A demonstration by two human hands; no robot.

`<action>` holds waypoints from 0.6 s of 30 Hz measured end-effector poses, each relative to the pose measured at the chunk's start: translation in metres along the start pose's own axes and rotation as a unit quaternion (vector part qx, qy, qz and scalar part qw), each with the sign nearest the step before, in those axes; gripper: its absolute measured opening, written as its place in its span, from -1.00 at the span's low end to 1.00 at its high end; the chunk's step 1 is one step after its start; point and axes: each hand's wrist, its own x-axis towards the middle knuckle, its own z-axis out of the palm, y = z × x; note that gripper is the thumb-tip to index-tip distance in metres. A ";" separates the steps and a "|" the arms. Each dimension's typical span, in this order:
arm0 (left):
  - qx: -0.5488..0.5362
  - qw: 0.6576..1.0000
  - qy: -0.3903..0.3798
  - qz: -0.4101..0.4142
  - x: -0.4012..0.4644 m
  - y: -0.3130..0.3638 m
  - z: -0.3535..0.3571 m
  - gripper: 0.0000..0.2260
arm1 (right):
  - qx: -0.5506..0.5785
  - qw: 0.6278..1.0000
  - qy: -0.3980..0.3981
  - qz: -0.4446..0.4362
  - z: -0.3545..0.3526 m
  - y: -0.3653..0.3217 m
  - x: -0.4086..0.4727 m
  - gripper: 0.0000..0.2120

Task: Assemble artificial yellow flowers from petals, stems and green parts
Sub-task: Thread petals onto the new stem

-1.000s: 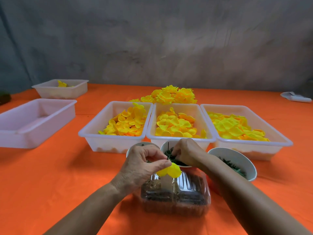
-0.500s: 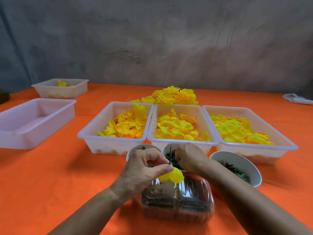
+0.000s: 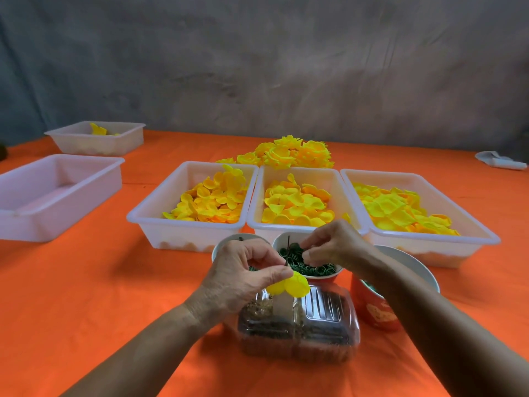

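Pinching yellow petals [image 3: 289, 286] on a thin dark stem [image 3: 287, 250] between thumb and fingers, the left hand [image 3: 243, 275] is holding the stem upright above a clear plastic container [image 3: 297, 330] at the table's [image 3: 86, 296] near edge. The right hand [image 3: 333, 246] is grasping a small green ring over the middle cup [image 3: 307, 263] of green rings. Three white bins of petals [image 3: 211, 199] are sitting just behind the cups, with finished flowers [image 3: 289, 153] lying beyond them.

My left hand [image 3: 243, 270] covers most of the left cup [image 3: 229, 244]. What my right hand [image 3: 332, 247] pinches is too small to identify. My right forearm hides part of the right cup [image 3: 406, 259].
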 end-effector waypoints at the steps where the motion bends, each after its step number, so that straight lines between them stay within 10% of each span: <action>1: 0.003 1.000 0.000 0.002 0.000 0.000 0.000 -0.84 | 0.004 1.000 0.005 -0.002 -0.001 0.001 -0.001 -0.81; 18: 0.020 1.000 0.004 0.020 -0.003 0.004 0.000 -0.92 | 0.351 0.932 0.039 -0.084 0.007 0.001 -0.048 -0.70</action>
